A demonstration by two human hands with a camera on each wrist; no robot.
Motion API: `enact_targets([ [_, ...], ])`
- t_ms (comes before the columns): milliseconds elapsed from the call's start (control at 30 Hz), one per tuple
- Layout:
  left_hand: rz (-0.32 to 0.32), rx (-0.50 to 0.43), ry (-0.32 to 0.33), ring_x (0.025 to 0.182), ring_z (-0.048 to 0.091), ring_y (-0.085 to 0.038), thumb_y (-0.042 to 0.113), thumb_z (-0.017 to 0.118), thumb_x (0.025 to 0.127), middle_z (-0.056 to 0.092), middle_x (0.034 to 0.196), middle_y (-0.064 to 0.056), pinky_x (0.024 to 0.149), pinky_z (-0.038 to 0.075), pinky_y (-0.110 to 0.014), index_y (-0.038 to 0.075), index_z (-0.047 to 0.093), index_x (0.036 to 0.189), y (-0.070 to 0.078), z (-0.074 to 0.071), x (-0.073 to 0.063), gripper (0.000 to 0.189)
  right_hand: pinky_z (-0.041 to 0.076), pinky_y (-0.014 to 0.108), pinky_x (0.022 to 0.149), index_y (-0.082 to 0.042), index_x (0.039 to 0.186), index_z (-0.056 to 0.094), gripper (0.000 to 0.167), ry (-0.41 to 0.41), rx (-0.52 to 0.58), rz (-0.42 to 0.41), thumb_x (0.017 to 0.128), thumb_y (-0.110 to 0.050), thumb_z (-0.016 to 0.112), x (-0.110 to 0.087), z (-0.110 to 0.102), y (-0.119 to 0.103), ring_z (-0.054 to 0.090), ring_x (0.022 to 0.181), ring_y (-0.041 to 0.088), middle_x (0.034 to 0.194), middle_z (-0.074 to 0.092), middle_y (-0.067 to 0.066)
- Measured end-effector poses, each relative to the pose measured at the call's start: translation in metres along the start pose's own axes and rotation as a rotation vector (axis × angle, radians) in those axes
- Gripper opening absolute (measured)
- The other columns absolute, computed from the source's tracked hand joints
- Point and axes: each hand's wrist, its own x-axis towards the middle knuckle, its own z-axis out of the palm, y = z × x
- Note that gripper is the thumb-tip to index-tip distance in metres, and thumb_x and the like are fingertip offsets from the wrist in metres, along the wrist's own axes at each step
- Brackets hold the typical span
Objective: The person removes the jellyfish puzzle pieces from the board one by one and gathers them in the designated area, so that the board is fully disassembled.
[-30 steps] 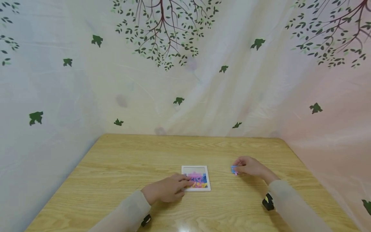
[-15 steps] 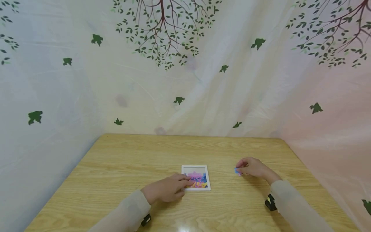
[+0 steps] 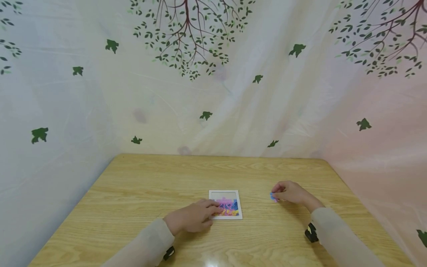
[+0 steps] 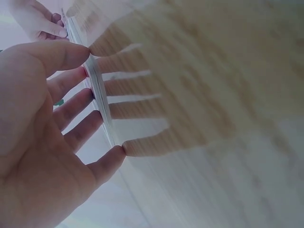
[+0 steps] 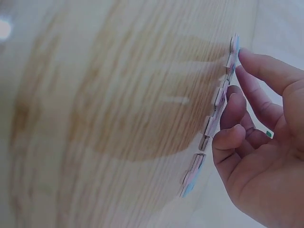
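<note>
My left hand (image 3: 195, 216) lies over the left side of a jigsaw puzzle (image 3: 230, 207) in a white frame (image 3: 240, 213). The puzzle is pink, blue and yellow, with a bare grey strip along its far side. In the left wrist view, the spread fingers of the left hand (image 4: 52, 118) touch the thin frame (image 4: 99, 90). To the right, my right hand (image 3: 289, 193) pinches blue and pink puzzle pieces (image 3: 273, 197) with thumb and index finger. The right wrist view shows several linked puzzle pieces (image 5: 209, 126) edge-on, close to the tabletop, and the right hand's (image 5: 261, 147) other fingers curled.
The wooden table (image 3: 160, 174) spreads around both hands. A pale curtain (image 3: 166, 111) printed with branches and green leaves hangs behind and beside it. Black bands (image 3: 311, 233) sit at the wrists, by the light sleeves.
Over the first half second my right hand shifts slightly right, and the blue and pink puzzle pieces shift with it. Since then it stays put. The left hand and the frame stay in place.
</note>
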Motion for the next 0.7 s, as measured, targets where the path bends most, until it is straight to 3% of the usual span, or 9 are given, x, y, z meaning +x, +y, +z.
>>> enact_targets([
  [433, 0.014, 0.019, 0.011, 0.145, 0.045, -0.03, 0.015, 0.059, 0.104, 0.051, 0.156, -0.007, 0.121, 0.034, -0.042, 0.008, 0.056, 0.147, 0.006, -0.004, 0.004, 0.044, 0.05, 0.026, 0.061, 0.005, 0.113, 0.067, 0.025, 0.011, -0.013, -0.035, 0.099, -0.016, 0.07, 0.001, 0.002, -0.01, 0.059, 0.076, 0.019, 0.093, 0.064, 0.006],
  [700, 0.01, 0.044, 0.029, 0.142, 0.048, -0.031, 0.017, 0.06, 0.103, 0.052, 0.154, -0.005, 0.116, 0.041, -0.047, 0.011, 0.057, 0.146, 0.005, -0.002, 0.006, 0.043, 0.052, 0.027, 0.06, 0.005, 0.112, 0.068, 0.023, -0.027, 0.007, -0.089, 0.099, -0.013, 0.07, 0.011, 0.014, -0.019, 0.059, 0.07, 0.017, 0.094, 0.063, 0.007],
])
